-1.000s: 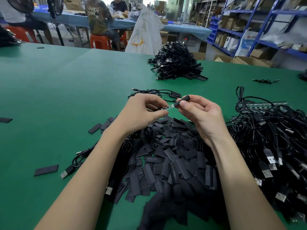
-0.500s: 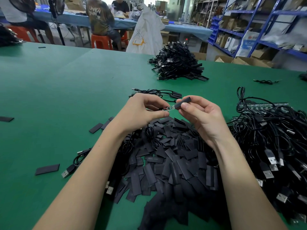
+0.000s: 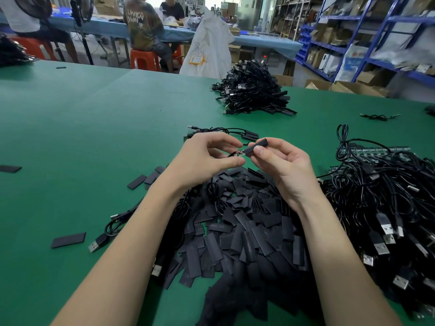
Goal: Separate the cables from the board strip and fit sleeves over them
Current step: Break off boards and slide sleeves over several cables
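My left hand (image 3: 207, 158) pinches a thin black cable whose small circuit board end (image 3: 239, 153) shows between my fingertips. My right hand (image 3: 280, 165) pinches a black sleeve (image 3: 255, 147) that sits partly over that board end. Both hands hover above a heap of flat black sleeves (image 3: 244, 227) on the green table. To the right lies a tangle of black USB cables (image 3: 386, 208) still attached to green board strips (image 3: 376, 154). The held cable's far end is hidden under my left hand.
A finished pile of cables (image 3: 254, 90) sits at the back of the table, with a few sleeved cables (image 3: 223, 132) just beyond my hands. Loose sleeves (image 3: 68, 240) and a USB cable (image 3: 110, 229) lie to the left. People sit at a blue table (image 3: 141, 31) behind.
The sleeve has slid a little further over the board end, leaving less of the board showing. Both hands stay in nearly the same place.
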Available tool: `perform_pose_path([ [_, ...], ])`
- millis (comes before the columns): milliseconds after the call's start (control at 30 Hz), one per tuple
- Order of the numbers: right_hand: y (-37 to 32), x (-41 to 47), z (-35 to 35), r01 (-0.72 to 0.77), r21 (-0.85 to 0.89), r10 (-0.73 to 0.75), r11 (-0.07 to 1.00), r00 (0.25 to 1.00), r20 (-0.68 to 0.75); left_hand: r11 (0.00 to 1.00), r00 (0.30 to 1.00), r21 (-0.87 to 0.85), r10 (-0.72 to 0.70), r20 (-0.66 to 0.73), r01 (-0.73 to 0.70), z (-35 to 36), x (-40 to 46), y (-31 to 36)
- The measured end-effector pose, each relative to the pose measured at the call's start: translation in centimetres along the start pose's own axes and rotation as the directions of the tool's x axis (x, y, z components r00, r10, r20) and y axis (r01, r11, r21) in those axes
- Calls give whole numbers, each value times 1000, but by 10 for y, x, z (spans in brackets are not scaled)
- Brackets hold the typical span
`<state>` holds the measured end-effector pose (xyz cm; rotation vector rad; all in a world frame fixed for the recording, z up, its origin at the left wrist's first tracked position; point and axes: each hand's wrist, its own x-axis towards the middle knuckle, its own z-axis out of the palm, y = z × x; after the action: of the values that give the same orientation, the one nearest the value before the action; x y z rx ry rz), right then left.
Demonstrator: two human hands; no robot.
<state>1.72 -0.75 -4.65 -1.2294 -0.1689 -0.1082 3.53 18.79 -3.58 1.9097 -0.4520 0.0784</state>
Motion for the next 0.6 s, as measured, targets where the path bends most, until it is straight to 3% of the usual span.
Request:
perform_pose_path([
  [133, 1, 2, -1, -33, 78, 37, 996, 998, -52, 999, 1000, -38, 5, 2, -5, -4, 1, -2],
  [600, 1, 1, 2, -63, 181, 70, 982, 997, -30, 991, 991, 18, 134, -31, -133, 1, 0, 1],
])
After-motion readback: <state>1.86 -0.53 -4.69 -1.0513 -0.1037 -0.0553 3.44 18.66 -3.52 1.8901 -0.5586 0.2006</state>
